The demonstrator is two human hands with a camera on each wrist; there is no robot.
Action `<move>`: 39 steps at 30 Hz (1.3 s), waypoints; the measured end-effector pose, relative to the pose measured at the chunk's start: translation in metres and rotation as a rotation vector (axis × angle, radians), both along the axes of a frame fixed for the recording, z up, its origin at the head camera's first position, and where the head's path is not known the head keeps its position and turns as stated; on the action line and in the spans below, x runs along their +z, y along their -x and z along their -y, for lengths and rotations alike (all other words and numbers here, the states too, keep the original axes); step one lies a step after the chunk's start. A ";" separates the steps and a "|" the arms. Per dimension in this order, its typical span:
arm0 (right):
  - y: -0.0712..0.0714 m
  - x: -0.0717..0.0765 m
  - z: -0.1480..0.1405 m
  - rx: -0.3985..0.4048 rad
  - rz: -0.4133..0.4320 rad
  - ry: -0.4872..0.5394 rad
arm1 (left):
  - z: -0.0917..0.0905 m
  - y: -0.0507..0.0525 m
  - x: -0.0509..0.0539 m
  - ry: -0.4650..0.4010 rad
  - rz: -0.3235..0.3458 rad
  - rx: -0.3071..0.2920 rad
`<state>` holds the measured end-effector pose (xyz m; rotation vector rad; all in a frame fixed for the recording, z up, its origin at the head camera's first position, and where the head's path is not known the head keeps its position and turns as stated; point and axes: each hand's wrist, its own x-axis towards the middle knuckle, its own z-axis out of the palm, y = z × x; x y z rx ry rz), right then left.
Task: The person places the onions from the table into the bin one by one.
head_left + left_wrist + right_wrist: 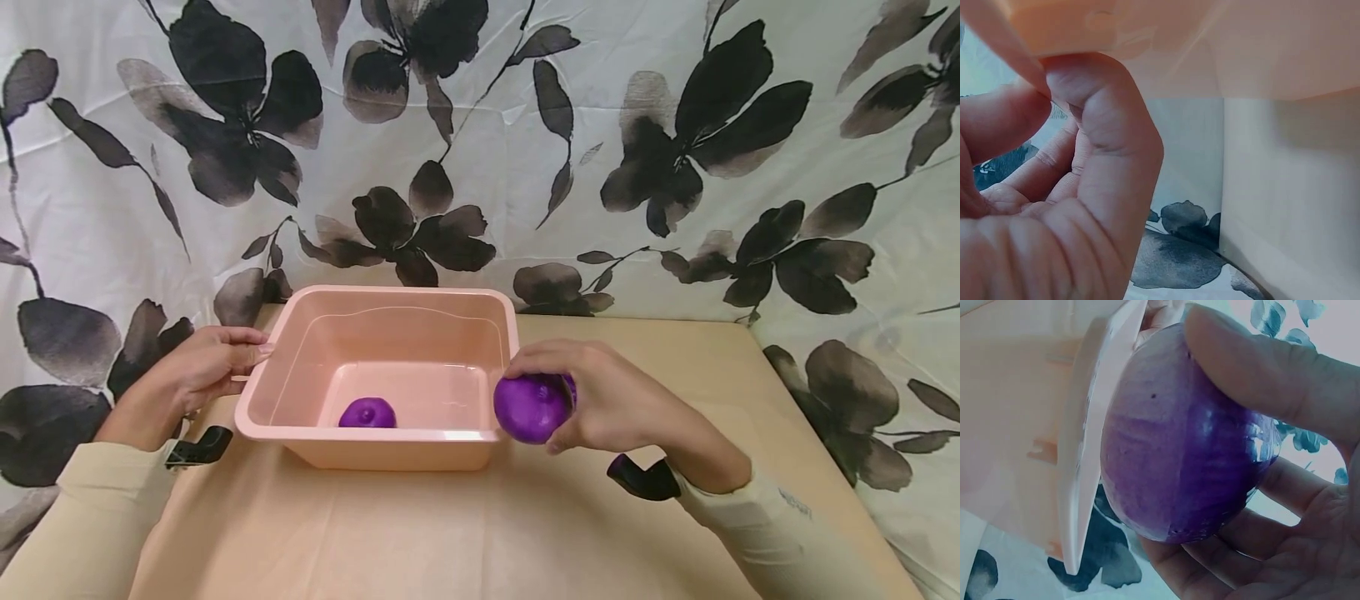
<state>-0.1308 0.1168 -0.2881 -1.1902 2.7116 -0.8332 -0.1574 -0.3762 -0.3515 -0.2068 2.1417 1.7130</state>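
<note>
A pink plastic basin (390,446) stands on the table, and my left hand (213,367) pinches its left rim between thumb and curled index finger, as the left wrist view shows (1104,119). My right hand (607,396) grips a glossy, round purple onion-like thing (531,408) beside the basin's right rim. In the right wrist view, thumb and fingers wrap this onion-like thing (1179,444) close to the basin's edge (1082,450). Inside the basin lies another purple onion-like thing (367,412) with a small nub on top; the front rim hides its lower part.
The tan table (465,533) extends in front of the basin and to its right. Behind it hangs a white cloth (510,167) with dark flowers, which also shows at both sides. A dark wrist mount (198,447) sits on each wrist.
</note>
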 end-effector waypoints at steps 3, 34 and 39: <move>0.002 0.003 0.006 0.013 0.009 -0.009 | 0.000 0.000 0.000 0.017 -0.004 -0.004; 0.029 0.014 0.082 0.186 -0.028 -0.035 | -0.005 0.005 0.001 -0.009 -0.016 -0.001; 0.037 0.014 0.098 0.225 -0.019 -0.039 | -0.002 0.001 -0.001 -0.005 -0.011 0.005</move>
